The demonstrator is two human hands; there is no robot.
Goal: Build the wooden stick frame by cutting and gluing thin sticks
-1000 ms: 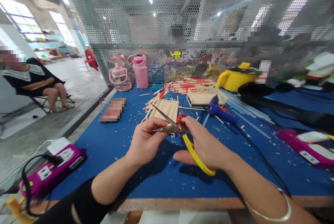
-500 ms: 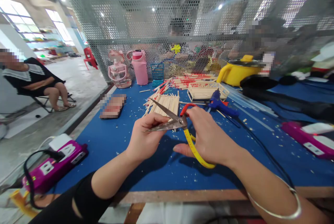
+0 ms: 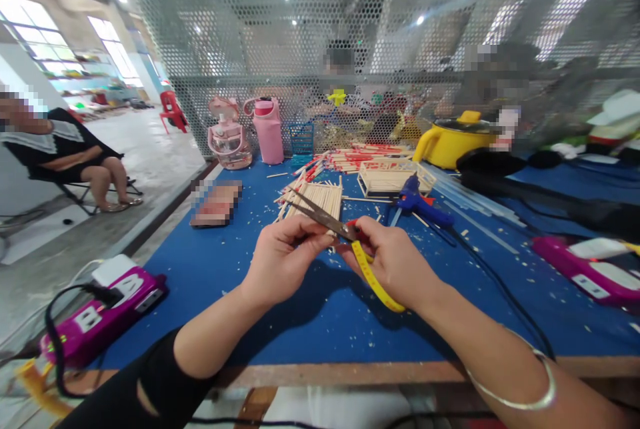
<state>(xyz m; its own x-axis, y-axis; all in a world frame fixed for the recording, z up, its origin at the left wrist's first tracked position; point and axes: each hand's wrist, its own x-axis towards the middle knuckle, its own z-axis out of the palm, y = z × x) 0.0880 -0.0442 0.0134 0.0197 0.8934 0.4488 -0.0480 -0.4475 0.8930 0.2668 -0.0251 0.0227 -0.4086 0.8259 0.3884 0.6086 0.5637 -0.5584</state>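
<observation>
the right hand [image 3: 395, 259] grips one pair of scissors [image 3: 325, 217]; their long axis goes from this hand obliquely to the far left, above one flat row of sticks [image 3: 325, 199], with blades nearly together. the left hand [image 3: 280, 259] is pinched closed, it seems on one small pale piece [image 3: 331, 233], close by the blades. the row lies on the counter [image 3: 200, 295] just beyond the hands, nearer to the left one. i count one glue gun [image 3: 425, 205] to the right and two bottles [image 3: 269, 135] behind; the red-marked sticks [image 3: 365, 159] are too many to count.
</observation>
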